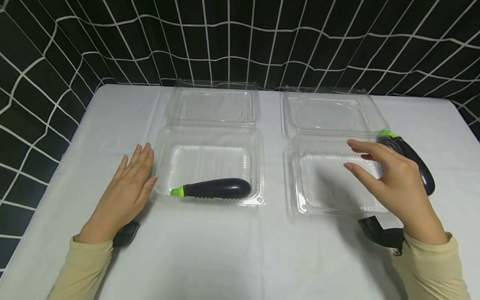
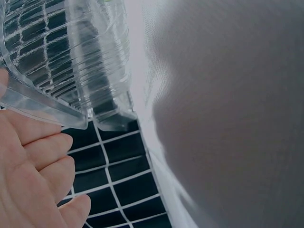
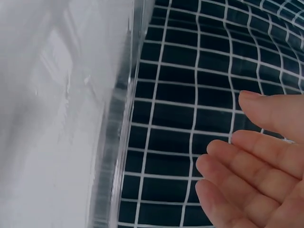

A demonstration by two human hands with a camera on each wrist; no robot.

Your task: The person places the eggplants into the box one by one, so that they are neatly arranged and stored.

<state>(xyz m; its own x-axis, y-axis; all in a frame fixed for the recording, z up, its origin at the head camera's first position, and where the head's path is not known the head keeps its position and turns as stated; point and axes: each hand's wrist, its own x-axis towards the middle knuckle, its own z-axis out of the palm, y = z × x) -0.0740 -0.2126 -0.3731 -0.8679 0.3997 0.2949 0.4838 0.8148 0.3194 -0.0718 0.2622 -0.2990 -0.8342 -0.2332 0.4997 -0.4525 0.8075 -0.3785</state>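
A dark eggplant (image 1: 221,188) with a bright green stem lies along the front inside of the left clear plastic clamshell container (image 1: 260,166). My left hand (image 1: 123,193), fingers straight, is right beside that container's left wall; in the left wrist view its fingers are close to the plastic rim (image 2: 52,111). Over the right part of the other clear container (image 1: 300,183) hovers my right hand (image 1: 393,179), thumb and fingers spread apart with nothing between them. A second eggplant (image 1: 418,164) lies just right of that container, partly hidden by this hand.
Both container lids (image 1: 213,106) are folded back toward the far table edge. The white-covered table (image 1: 225,250) is bordered by a dark, white-gridded cloth (image 1: 240,41) behind and at the left. Black straps (image 1: 386,235) hang under both wrists.
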